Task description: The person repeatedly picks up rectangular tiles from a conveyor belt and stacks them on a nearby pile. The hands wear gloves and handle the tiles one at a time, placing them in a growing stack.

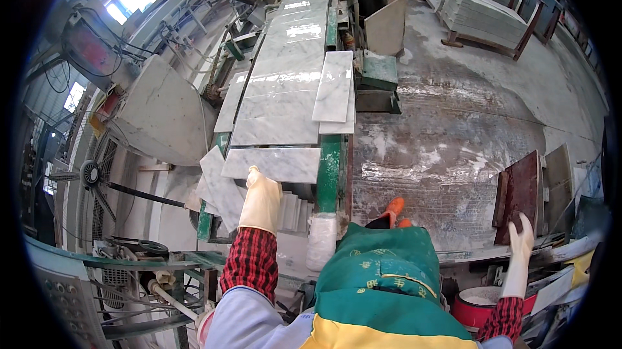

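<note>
A cream rubber glove covers my left hand (262, 199), whose thumb lies over the near edge of a white-grey marble tile (275, 162); the other fingers are mostly hidden. This tile lies crosswise at the near end of a conveyor, just short of a long row of wet marble tiles (285, 90). Off to the right, my gloved right hand (520, 237) is held out with its fingers apart and nothing in it. Nearest to it leans a dark red-brown board (518, 197). More marble pieces (223, 187) sit at the conveyor's left corner.
Two marble tiles (334, 87) overlap on the conveyor's right side. A green frame (329, 171) borders its near end. At left are a fan (92, 174) and machinery. A red tub (476, 303) stands below my right arm. Stacked slabs (483, 15) are at far right.
</note>
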`<state>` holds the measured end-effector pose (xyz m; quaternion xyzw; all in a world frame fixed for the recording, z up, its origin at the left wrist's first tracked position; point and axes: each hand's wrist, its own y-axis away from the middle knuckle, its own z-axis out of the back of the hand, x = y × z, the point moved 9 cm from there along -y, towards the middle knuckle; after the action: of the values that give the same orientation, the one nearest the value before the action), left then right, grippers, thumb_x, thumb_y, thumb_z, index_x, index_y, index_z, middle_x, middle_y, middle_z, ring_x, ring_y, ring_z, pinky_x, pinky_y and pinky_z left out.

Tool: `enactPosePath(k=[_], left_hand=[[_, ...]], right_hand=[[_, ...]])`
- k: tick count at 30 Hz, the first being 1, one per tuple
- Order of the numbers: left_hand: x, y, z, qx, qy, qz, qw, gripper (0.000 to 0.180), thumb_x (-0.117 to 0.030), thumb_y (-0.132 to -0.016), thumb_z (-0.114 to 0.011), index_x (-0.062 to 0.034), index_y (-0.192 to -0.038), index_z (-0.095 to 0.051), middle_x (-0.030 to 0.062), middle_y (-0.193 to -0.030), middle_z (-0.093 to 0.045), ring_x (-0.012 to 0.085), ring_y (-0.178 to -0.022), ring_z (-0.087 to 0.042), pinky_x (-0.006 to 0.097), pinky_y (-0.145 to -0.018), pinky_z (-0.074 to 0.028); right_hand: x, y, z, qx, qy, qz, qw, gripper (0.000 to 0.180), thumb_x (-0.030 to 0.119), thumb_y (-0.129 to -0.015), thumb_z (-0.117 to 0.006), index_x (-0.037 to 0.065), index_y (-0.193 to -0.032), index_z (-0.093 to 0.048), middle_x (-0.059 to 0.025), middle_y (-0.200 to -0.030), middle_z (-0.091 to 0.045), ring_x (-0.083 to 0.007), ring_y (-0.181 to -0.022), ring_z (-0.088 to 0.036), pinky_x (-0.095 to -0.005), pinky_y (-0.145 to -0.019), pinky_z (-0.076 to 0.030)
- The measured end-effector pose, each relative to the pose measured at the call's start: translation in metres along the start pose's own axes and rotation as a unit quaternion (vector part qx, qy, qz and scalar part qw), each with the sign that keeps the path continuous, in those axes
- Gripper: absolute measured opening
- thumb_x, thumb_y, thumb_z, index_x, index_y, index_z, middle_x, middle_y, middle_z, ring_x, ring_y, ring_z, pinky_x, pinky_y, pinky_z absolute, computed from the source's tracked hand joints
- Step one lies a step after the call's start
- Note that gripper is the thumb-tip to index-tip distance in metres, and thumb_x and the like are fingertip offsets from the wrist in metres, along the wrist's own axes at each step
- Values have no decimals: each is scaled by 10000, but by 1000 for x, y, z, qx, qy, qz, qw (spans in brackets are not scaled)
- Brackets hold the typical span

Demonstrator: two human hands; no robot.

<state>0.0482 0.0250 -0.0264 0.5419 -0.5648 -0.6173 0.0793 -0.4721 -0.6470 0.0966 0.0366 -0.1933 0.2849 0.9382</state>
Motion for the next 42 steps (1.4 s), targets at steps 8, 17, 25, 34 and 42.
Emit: enactPosePath(k=[8,17,25,34,42], left_hand=[[-10,-15,6,-38,-21,-56,997,346,-320,-911,-627,-81,-1160,-650,69,-1148,-703,262,-926,-712,437,-748,-602],[-15,-23,-4,-64,-441,-61,893,321,-316,-947,-578,-197,-1232,-663,-33,-1241,-685,154,-1143,-628,438,-977,-483],[-19,-30,-6,-80,-322,-18,943,301,-305,-949,-558,-266,-1222,-678,-89,-1238,-683,81,-1193,-586,410,-1066,-412],[-38,-58,-26,-57,-656,-162,735,321,-258,-964,-529,-176,-1254,-641,-28,-1315,-652,139,-1227,-584,409,-1070,-429],[-26,-16,-34,98,-93,-4,991,245,-178,-963,-563,-46,-1157,-632,119,-1156,-679,273,-1045,-667,408,-911,-569]], right_hand=[[-198,144,95,-104,298,-228,921,620,451,-970,-569,39,-1426,-485,-200,-1408,-545,-373,-1316,-482,-429,-1098,-385],[-223,217,88,-194,292,-286,892,606,477,-1012,-490,31,-1422,-499,-197,-1432,-531,-361,-1306,-503,-406,-1103,-401],[-240,222,76,-217,270,-230,910,610,455,-1022,-476,17,-1446,-461,-216,-1484,-465,-366,-1364,-442,-395,-1162,-341],[-220,228,74,-238,219,-207,923,566,397,-1023,-506,-2,-1423,-478,-228,-1468,-476,-368,-1363,-440,-404,-1164,-324],[-157,226,82,-221,254,-220,915,538,395,-1016,-528,3,-1383,-527,-222,-1400,-545,-367,-1287,-508,-411,-1103,-385]])
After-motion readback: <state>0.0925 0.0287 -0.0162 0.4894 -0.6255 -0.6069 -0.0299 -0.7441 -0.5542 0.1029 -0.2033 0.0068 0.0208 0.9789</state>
